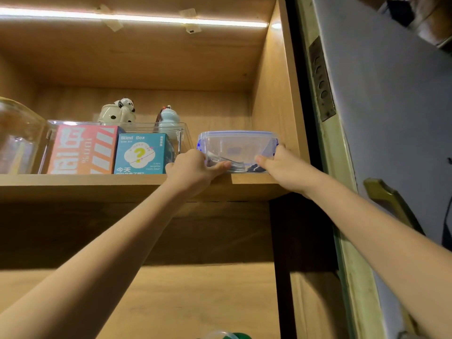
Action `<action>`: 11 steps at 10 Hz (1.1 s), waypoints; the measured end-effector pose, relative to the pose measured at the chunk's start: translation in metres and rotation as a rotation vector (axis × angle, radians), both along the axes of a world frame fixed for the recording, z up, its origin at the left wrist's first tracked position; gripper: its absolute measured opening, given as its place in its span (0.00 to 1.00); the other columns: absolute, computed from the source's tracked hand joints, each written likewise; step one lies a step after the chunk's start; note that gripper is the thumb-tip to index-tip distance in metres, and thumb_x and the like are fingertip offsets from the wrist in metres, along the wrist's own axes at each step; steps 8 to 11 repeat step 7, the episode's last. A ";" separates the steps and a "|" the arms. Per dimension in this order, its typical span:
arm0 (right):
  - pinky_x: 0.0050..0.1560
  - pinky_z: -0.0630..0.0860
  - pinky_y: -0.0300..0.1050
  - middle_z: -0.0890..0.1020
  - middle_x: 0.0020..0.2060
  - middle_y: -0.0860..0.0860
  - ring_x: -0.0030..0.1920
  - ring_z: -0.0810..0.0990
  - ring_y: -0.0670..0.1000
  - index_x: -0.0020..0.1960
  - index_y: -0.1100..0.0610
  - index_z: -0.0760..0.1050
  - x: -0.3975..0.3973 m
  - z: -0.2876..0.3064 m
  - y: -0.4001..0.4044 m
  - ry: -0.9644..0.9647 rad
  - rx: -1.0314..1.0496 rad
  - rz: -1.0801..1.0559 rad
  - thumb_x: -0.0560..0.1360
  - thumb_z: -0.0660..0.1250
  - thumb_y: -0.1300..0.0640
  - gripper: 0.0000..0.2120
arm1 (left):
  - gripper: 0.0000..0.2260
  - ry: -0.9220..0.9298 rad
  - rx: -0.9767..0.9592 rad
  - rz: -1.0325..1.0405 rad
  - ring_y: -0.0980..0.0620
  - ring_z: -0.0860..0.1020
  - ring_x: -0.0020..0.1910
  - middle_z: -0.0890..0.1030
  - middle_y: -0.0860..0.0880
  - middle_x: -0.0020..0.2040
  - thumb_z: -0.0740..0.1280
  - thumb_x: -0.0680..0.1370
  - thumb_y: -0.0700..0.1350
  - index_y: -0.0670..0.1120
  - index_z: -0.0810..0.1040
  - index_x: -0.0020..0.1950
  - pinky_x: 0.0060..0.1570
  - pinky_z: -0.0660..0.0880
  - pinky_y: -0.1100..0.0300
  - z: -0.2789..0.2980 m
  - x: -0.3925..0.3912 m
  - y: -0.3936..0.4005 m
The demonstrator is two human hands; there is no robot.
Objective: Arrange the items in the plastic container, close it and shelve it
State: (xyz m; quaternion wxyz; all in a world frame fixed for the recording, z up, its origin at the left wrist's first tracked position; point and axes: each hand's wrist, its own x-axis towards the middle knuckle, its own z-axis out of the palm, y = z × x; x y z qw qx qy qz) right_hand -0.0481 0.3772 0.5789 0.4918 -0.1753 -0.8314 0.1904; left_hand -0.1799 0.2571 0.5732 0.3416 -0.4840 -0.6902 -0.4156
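Observation:
A clear plastic container (238,149) with a blue-trimmed lid closed on top stands on the upper wooden shelf (80,180), at its right end. Flat grey and dark items lie in its bottom. My left hand (193,168) grips its lower left corner, thumb pressed on the front wall. My right hand (277,161) holds its right side, thumb on the front. Both arms reach upward from below.
Left of the container sits a clear bin (182,133) with an orange box (84,150) and a teal "Blind Box" (141,152); a panda figurine (121,111) and a pale blue figurine (167,118) behind. A glass jar (17,138) far left. Cabinet side wall (274,99) close on the right.

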 end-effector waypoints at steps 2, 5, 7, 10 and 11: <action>0.71 0.61 0.58 0.60 0.73 0.58 0.72 0.59 0.60 0.76 0.59 0.43 -0.005 -0.010 -0.003 -0.010 0.009 -0.096 0.79 0.56 0.46 0.34 | 0.20 0.043 -0.100 0.171 0.48 0.72 0.45 0.76 0.49 0.38 0.55 0.78 0.61 0.46 0.73 0.42 0.59 0.65 0.47 -0.003 0.008 0.000; 0.70 0.57 0.53 0.59 0.74 0.60 0.72 0.59 0.61 0.75 0.60 0.34 0.007 -0.020 -0.020 -0.065 0.042 -0.141 0.81 0.51 0.48 0.33 | 0.21 -0.016 -0.164 0.189 0.48 0.72 0.47 0.76 0.48 0.44 0.53 0.79 0.60 0.45 0.74 0.51 0.63 0.62 0.46 -0.003 0.011 -0.002; 0.66 0.67 0.55 0.66 0.69 0.63 0.66 0.68 0.62 0.76 0.55 0.38 0.023 -0.016 -0.020 -0.141 0.050 -0.065 0.81 0.52 0.52 0.31 | 0.15 -0.142 -0.145 -0.049 0.45 0.76 0.44 0.78 0.40 0.45 0.63 0.78 0.47 0.36 0.78 0.54 0.42 0.72 0.56 0.005 0.021 -0.031; 0.66 0.67 0.55 0.66 0.69 0.63 0.66 0.68 0.62 0.76 0.55 0.38 0.023 -0.016 -0.020 -0.141 0.050 -0.065 0.81 0.52 0.52 0.31 | 0.15 -0.142 -0.145 -0.049 0.45 0.76 0.44 0.78 0.40 0.45 0.63 0.78 0.47 0.36 0.78 0.54 0.42 0.72 0.56 0.005 0.021 -0.031; 0.66 0.67 0.55 0.66 0.69 0.63 0.66 0.68 0.62 0.76 0.55 0.38 0.023 -0.016 -0.020 -0.141 0.050 -0.065 0.81 0.52 0.52 0.31 | 0.15 -0.142 -0.145 -0.049 0.45 0.76 0.44 0.78 0.40 0.45 0.63 0.78 0.47 0.36 0.78 0.54 0.42 0.72 0.56 0.005 0.021 -0.031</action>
